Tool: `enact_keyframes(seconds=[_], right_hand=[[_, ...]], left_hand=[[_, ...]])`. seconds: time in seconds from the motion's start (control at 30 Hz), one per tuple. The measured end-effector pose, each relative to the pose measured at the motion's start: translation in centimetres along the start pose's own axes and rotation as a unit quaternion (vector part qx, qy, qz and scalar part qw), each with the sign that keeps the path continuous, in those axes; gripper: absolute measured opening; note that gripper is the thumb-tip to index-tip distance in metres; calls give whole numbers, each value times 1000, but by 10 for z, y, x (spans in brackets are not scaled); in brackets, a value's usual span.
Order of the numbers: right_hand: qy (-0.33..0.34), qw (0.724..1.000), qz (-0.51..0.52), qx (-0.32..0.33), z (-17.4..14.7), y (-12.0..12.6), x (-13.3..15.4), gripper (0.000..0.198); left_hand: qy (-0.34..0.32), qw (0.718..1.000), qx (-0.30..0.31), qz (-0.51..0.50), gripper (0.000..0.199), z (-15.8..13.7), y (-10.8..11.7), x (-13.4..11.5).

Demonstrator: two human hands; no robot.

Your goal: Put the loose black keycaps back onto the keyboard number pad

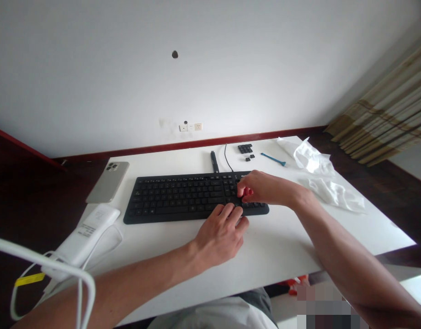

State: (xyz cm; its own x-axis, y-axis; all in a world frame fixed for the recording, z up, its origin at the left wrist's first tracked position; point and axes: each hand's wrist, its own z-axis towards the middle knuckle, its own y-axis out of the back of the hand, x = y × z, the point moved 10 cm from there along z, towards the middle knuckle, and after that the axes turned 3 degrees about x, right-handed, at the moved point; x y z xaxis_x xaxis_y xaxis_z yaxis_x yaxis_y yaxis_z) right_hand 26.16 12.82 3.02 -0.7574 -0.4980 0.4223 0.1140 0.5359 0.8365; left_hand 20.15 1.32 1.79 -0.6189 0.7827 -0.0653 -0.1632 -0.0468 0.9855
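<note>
A black keyboard (179, 196) lies flat on the white table (272, 237). My left hand (220, 235) rests at its front edge, fingers bent over the rim near the arrow keys and gripping it. Over the number pad is my right hand (263, 187), its thumb and fingers curled together against the keys. Whatever may be between those fingertips is hidden. Behind the keyboard sit a cluster of black keycaps (245, 149) and two loose keycaps (247, 159). To their right lies a thin blue tool (274, 159) with a flared end.
At the left are a grey phone (107, 183) and a white power strip (83, 237) with a looped white cord. A black pen-shaped item (214, 161) and a dark cable (227, 157) lie behind the keyboard. Crumpled clear plastic bags (313, 157) cover the right side.
</note>
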Motion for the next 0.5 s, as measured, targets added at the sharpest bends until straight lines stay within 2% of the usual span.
enact_keyframes(seconds=[0.5], right_hand=[[-7,1000,-20,-2,-1,-1,3,19]], left_hand=[[-2,1000,1,6,21,0,-1,0]])
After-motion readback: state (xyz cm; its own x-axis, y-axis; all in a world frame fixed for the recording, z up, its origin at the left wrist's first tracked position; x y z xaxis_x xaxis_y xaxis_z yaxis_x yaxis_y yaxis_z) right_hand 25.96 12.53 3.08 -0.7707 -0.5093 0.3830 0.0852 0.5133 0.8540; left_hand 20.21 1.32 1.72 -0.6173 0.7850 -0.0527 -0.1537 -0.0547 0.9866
